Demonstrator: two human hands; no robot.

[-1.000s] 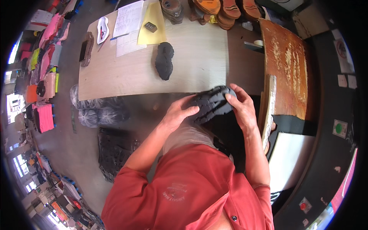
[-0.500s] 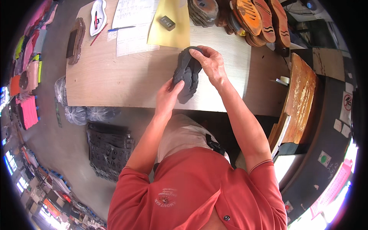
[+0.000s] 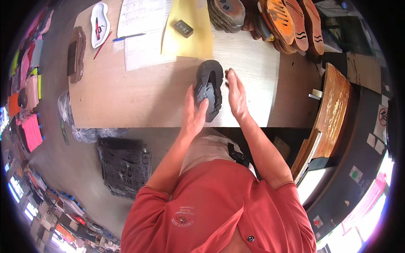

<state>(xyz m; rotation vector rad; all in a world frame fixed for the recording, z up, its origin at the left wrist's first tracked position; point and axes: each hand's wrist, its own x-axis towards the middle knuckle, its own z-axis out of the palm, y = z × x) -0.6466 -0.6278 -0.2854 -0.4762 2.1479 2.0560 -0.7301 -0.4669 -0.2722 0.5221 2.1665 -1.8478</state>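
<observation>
A black, chunky rubber shoe sole [image 3: 215, 69] with a ridged edge stands out over the near part of the table. Its raised rim surrounds a hollow, with a dark grey layered piece [image 3: 206, 92] in the lower half; whether the two are joined I cannot tell. My left hand [image 3: 195, 111] grips the sole's lower left side, the thumb over its surface and the fingers along its edge. Just right of the sole, my right hand [image 3: 237, 95] is apart from it, fingers stretched out and nothing held.
Paper sheets [image 3: 141, 19], a yellow envelope [image 3: 192, 44] with a dark block [image 3: 183, 28], a blue pen [image 3: 129, 37] and a white tray [image 3: 99, 36] lie on the table [image 3: 114, 92]. Stacked sole-shaped templates [image 3: 280, 21] fill the back right. Black cut-out sheets [image 3: 126, 168] rest below left.
My right hand has let go of the sole's far end and moved right, its fingers straightening. The sole has come slightly nearer and turned more upright in my left hand.
</observation>
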